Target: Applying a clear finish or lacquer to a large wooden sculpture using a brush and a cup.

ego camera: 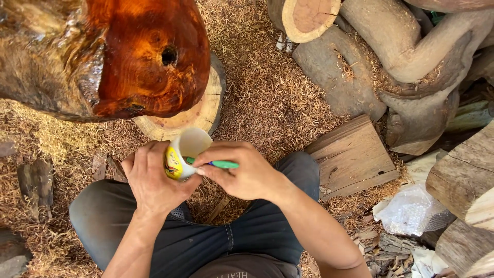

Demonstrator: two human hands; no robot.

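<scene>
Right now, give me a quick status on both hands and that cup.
Left hand grips white cup. Right hand holds green-handled tool, tip in cup. Reddish burl just beyond, not touching.

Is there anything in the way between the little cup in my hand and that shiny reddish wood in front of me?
Nothing visible. The left hand holds the cup and the right hand holds a green-handled tool in it. The reddish wood sits just beyond on a log round; the gap looks open.
</scene>
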